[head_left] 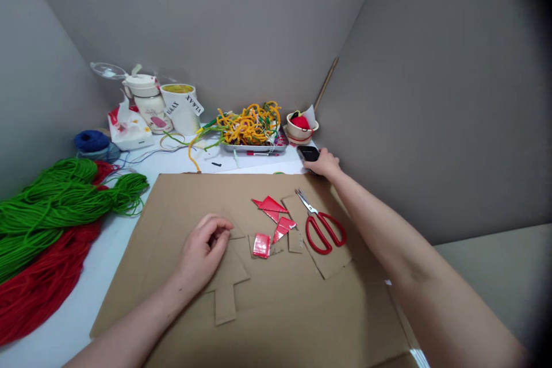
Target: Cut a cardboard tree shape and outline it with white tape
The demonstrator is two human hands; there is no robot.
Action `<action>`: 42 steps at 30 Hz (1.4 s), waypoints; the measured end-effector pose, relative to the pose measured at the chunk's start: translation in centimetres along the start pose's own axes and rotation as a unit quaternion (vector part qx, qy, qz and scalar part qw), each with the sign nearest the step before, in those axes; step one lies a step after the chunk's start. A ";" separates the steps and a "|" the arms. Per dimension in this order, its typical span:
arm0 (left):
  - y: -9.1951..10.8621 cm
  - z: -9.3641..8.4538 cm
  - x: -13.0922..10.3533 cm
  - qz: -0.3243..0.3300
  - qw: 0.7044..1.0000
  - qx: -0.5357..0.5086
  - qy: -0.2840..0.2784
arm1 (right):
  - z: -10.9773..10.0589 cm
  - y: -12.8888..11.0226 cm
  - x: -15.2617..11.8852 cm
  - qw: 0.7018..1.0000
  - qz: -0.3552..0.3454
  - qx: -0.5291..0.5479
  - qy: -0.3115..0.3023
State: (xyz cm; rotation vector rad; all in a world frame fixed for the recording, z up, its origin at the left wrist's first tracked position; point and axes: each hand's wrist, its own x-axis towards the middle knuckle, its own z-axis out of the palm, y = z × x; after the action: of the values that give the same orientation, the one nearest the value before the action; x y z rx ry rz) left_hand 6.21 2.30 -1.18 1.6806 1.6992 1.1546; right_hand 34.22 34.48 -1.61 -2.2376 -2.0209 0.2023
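Two grips work apart: R grip (325, 162) spans dark phone-like item (309, 153) at back R of surface (172, 161), how tight one cannot tell; L grip (204, 250), half-curled w/ nothing visible inside, lies over tree-shaped cardboard (225, 303). Step is prob. handling the phone-like item; next move calls for secure hold.

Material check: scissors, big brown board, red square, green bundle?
Scissors: shiny silver blades, so metal; smooth red handles, probably plastic.
Big brown board: matte, plain brown, faint creases; looks like cardboard.
Red square: glossy, bright highlights; coated card or plastic film, can't tell which.
Green bundle: many loose strands, likely yarn or cord; fibre type unclear.
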 end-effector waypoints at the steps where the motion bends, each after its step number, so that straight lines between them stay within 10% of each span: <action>1: 0.0 0.0 0.0 0.001 1.000 0.001 0.001 | 0.1 0.1 -0.3 1.000 -0.003 0.001 0.004; 22: -0.2 0.0 0.1 -0.003 1.000 0.003 -0.002 | 0.5 2.3 0.2 0.991 -0.104 0.078 0.028; 42: 0.0 0.0 0.1 0.006 1.000 0.006 0.001 | 2.5 1.2 1.0 0.997 -0.035 0.046 0.046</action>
State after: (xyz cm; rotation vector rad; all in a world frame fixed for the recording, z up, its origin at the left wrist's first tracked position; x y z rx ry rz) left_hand 6.18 2.45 -1.18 1.6991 1.7037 1.1545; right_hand 35.04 35.34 -4.34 -2.0797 -1.9959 0.1778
